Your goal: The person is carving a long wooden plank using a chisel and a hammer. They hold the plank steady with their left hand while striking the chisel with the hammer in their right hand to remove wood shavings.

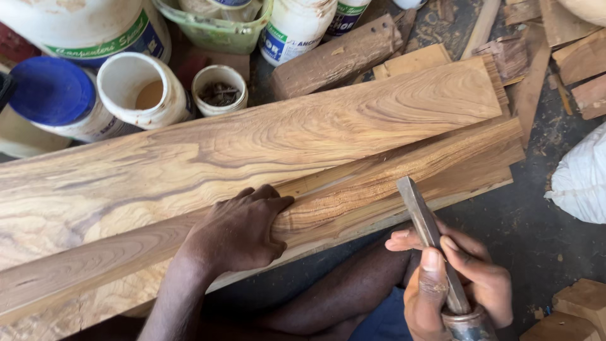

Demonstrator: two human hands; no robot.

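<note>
My left hand rests flat on a narrow strip of grained wood, fingers curled over its upper edge. That strip lies on a wider figured plank running across the view. My right hand is closed around a chisel with a flat dark blade and a metal ferrule. The blade points up and left, its tip just below the strip's lower edge, apart from the wood.
Several white tubs stand at the top left: one with a blue lid, an open one, a small one. Wood offcuts lie at the top and right. A white sack sits right. My leg lies beneath the planks.
</note>
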